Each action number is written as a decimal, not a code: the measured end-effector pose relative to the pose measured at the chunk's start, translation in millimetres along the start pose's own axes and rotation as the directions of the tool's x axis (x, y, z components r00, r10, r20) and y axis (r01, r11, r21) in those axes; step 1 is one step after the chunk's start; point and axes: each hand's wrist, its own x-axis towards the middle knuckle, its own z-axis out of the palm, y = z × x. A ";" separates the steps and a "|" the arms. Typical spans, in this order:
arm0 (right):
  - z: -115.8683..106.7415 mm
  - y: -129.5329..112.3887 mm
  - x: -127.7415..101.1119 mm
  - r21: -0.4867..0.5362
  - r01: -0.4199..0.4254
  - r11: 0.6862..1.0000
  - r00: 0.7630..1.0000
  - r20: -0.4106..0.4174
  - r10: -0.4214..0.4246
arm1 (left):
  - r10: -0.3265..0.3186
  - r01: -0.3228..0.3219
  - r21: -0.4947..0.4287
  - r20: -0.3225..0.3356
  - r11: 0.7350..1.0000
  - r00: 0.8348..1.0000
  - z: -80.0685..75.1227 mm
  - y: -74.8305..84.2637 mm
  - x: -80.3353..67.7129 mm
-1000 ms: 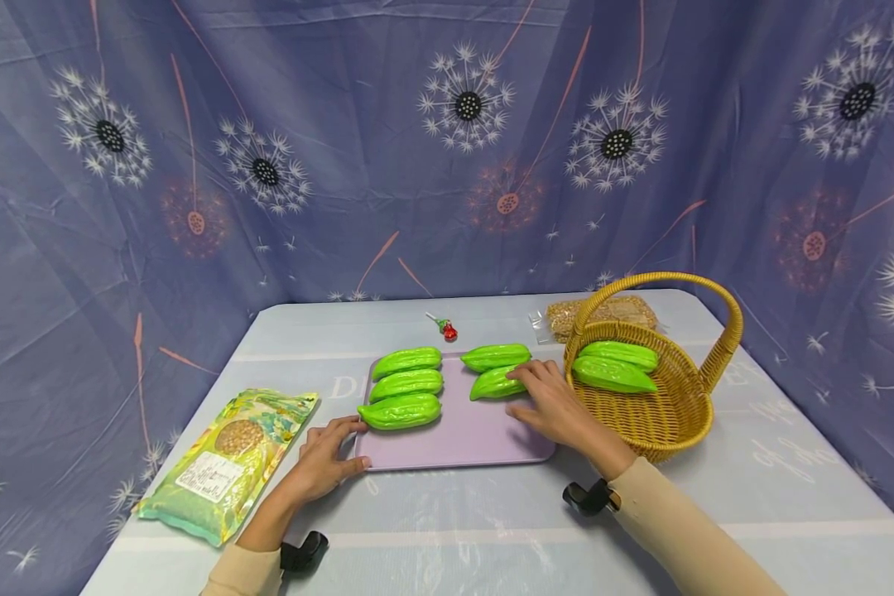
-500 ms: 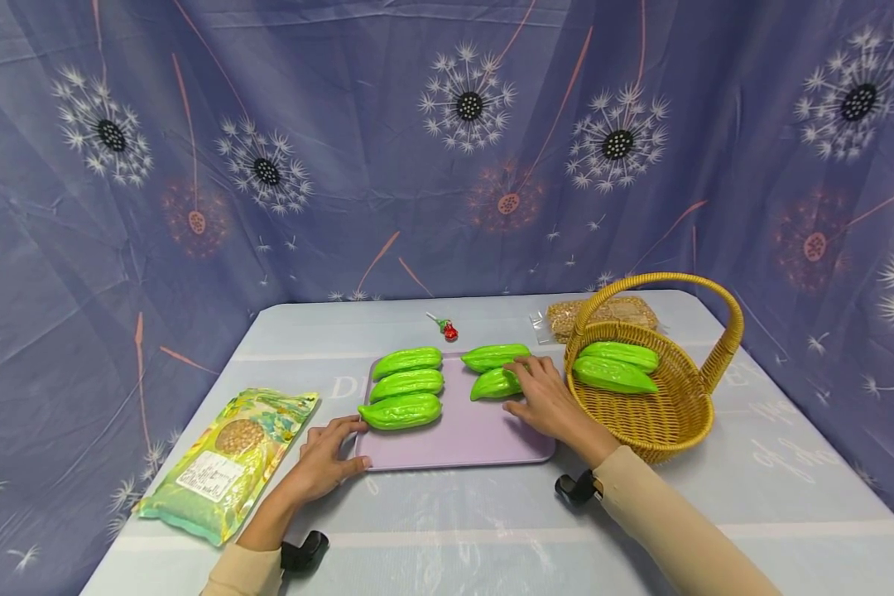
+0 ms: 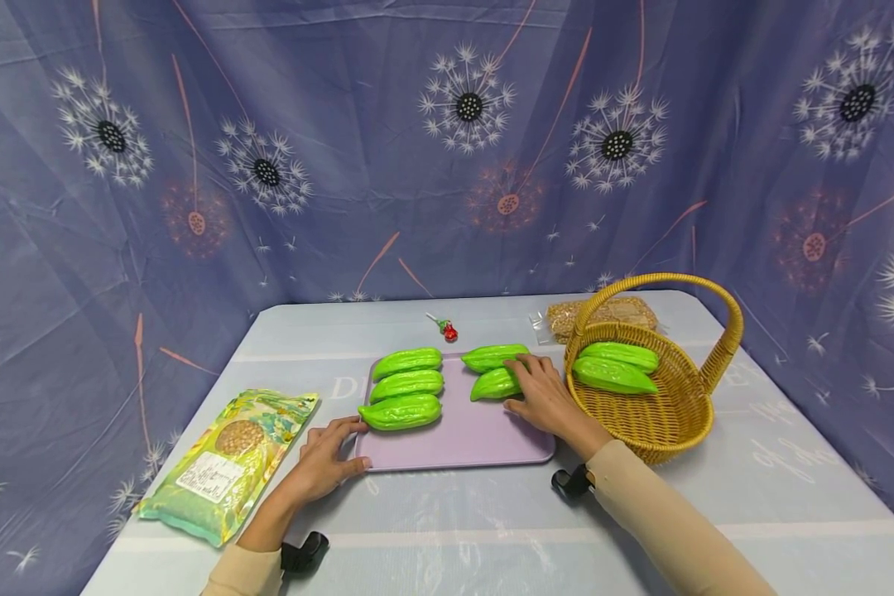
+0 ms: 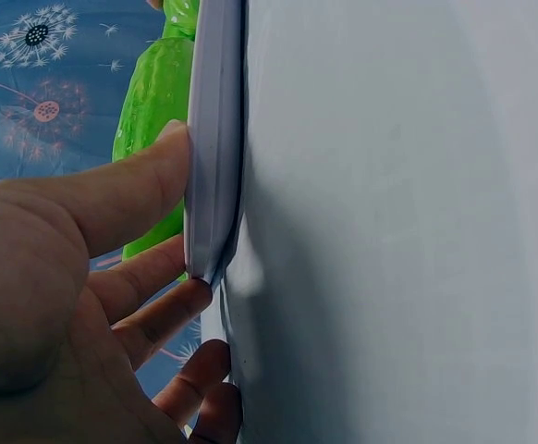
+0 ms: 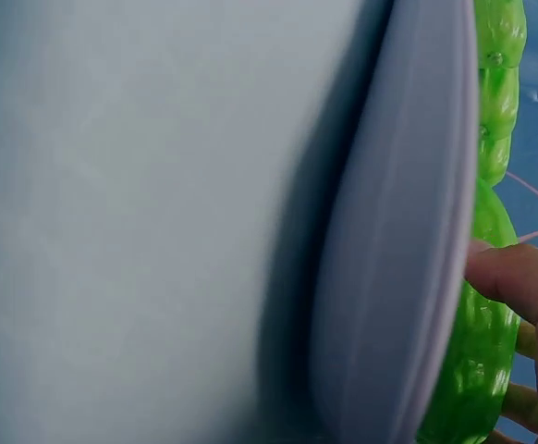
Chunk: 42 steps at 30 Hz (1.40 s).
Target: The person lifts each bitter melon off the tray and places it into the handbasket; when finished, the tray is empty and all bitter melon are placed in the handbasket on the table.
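A pale purple tray (image 3: 465,443) lies mid-table with glossy green bitter melons on it. Three of these, the nearest being a bitter melon (image 3: 402,412), lie stacked front to back at its left. On the right side a far bitter melon (image 3: 487,357) lies behind a near bitter melon (image 3: 492,384). My right hand (image 3: 555,406) holds this near one at its right end, fingers over the far side and thumb (image 5: 519,275) on the near side. My left hand (image 3: 326,459) touches the tray's left edge, its fingers loosely spread in the left wrist view.
A wicker basket (image 3: 651,418) with a tall handle stands right of the tray, two bitter melons (image 3: 614,374) inside. Behind it lies a clear bag of grain (image 3: 614,312). A yellow-green packet (image 3: 227,463) lies at left. A small red-and-green item (image 3: 449,330) lies behind the tray.
My right hand has shifted slightly left on the near bitter melon, and its forearm has swung left. The left hand and the tray have stayed put.
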 end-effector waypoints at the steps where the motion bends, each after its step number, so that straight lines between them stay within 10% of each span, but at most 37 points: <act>1: 0.5 0.3 0.2 0.003 0.002 1.000 1.000 -0.002 -0.002 | 0.001 -0.001 -0.001 -0.001 1.000 1.000 0.1 0.1 0.0; 42: 2.7 -1.4 -6.3 0.010 0.027 1.000 0.999 -0.030 -0.027 | -0.005 0.005 0.011 -0.003 1.000 1.000 1.2 -0.6 1.2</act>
